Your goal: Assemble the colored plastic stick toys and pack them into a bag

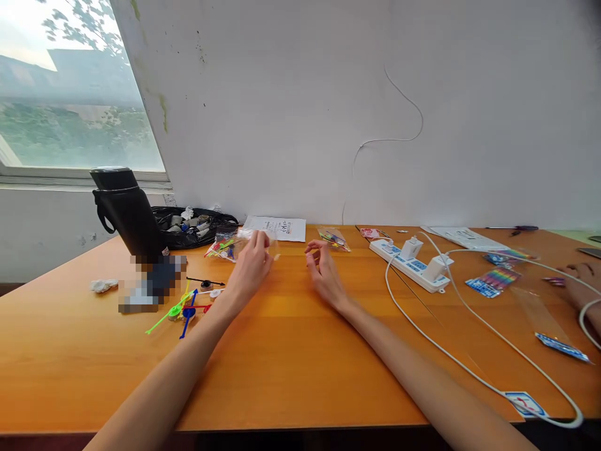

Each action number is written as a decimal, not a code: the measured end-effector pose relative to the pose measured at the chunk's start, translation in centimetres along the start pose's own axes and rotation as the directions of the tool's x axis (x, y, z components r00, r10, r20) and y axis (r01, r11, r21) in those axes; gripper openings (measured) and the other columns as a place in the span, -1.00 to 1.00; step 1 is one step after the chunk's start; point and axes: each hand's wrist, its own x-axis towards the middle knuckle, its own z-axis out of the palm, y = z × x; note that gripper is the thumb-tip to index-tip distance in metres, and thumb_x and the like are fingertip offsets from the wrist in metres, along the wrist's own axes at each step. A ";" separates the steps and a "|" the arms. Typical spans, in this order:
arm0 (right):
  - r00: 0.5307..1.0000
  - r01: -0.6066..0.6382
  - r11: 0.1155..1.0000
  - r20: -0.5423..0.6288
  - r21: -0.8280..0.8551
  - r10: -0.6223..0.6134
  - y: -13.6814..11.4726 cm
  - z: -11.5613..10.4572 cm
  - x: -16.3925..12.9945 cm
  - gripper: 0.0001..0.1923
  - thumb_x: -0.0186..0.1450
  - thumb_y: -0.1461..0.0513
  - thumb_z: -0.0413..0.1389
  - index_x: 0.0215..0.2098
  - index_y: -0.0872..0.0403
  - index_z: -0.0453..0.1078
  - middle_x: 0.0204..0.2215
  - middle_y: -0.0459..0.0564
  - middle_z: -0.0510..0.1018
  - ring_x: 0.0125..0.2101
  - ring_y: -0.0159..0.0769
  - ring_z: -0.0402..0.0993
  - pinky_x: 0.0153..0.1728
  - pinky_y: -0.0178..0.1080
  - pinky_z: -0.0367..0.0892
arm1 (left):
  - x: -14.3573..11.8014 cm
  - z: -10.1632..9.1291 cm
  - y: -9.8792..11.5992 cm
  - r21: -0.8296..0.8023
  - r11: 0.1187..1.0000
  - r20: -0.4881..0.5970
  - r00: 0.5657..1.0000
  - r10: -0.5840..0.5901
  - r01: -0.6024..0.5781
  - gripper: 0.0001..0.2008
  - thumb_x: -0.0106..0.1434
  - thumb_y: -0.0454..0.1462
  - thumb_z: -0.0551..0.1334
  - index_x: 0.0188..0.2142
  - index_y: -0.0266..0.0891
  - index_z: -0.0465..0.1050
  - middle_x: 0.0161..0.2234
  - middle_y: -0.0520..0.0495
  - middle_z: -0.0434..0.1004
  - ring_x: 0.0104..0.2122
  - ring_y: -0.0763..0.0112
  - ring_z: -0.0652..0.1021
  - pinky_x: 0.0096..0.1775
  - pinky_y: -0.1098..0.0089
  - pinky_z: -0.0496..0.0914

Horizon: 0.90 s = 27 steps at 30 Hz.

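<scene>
Indoors, orange table [291, 351], white wall [300, 94], left fingers [261, 245] pinching clear bag [256, 241], right fingers [313, 254] loosely curled.

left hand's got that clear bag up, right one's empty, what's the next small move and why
Probably bring the right hand across to the clear plastic bag to take its free edge. The left hand holds the bag just above the table, while the right hand hangs beside it with fingers curled and nothing in them. The bag looks thin and limp, so a second grip would likely steady it.
</scene>
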 end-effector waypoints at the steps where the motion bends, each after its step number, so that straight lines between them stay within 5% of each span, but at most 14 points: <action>1: 0.999 0.033 0.999 0.007 -0.005 -0.033 -0.7 0.2 -0.2 -0.75 0.42 0.11 -0.08 0.03 -0.02 0.18 -0.04 0.05 0.41 -0.25 -0.28 0.44 -0.18 -0.20 0.35 | -0.2 0.3 0.8 -0.058 0.998 0.016 0.999 0.032 -0.031 -0.83 0.25 -0.43 0.04 -0.20 -0.15 0.14 -0.20 -0.06 0.30 -0.35 0.38 0.44 -0.30 0.38 0.28; 8: 0.994 0.107 0.994 0.036 -0.027 -0.106 -2.5 0.6 -0.6 -0.77 0.41 0.20 -0.03 0.03 -0.07 0.26 0.07 0.05 0.29 -0.21 -0.29 0.45 -0.18 -0.20 0.40 | -1.3 1.6 2.5 -0.273 0.960 0.120 0.989 0.090 -0.054 -0.82 0.24 -0.43 0.03 -0.21 -0.15 0.15 -0.20 -0.02 0.29 -0.38 0.46 0.42 -0.34 0.44 0.29; 16: 0.977 0.214 0.971 0.006 -0.111 -0.214 -1.2 0.1 -0.2 -0.70 0.37 0.37 -0.08 -0.24 0.00 0.48 0.03 0.05 0.32 -0.18 -0.26 0.42 -0.08 -0.13 0.38 | -1.1 1.8 2.3 -0.319 0.942 0.010 0.994 0.109 -0.100 -0.84 0.28 -0.44 0.05 -0.22 -0.15 0.16 -0.22 0.03 0.26 -0.42 0.52 0.42 -0.34 0.44 0.33; 20: 0.967 0.255 0.955 0.033 -0.155 -0.253 -0.5 -0.3 0.2 -0.66 0.36 0.39 -0.07 -0.21 -0.01 0.52 -0.04 0.03 0.44 -0.07 -0.19 0.40 0.03 -0.08 0.31 | -1.2 1.5 2.7 -0.398 0.902 0.023 0.981 0.191 -0.166 -0.90 0.34 -0.38 0.05 -0.18 -0.15 0.19 -0.19 0.01 0.27 -0.41 0.53 0.44 -0.31 0.43 0.38; 23: 0.973 0.230 0.962 0.025 -0.144 -0.229 0.0 -0.5 0.4 -0.67 0.37 0.38 -0.08 -0.15 0.00 0.50 -0.13 0.02 0.52 -0.06 -0.18 0.41 0.03 -0.09 0.31 | -1.3 0.9 3.1 -0.397 0.883 0.039 0.957 0.288 -0.250 -0.83 0.35 -0.33 0.11 -0.07 -0.13 0.22 -0.08 -0.07 0.32 -0.23 0.40 0.49 -0.14 0.34 0.43; 27: 0.989 0.149 0.986 0.002 -0.068 -0.149 0.1 -0.8 0.5 -0.70 0.39 0.33 -0.07 -0.12 0.03 0.49 -0.13 0.02 0.52 -0.22 -0.26 0.49 -0.12 -0.17 0.40 | -1.6 0.6 3.1 -0.231 0.913 0.050 0.933 0.357 -0.337 -0.38 0.21 -0.28 0.29 0.22 -0.08 0.10 0.22 -0.18 0.21 0.21 0.09 0.27 0.22 0.08 0.21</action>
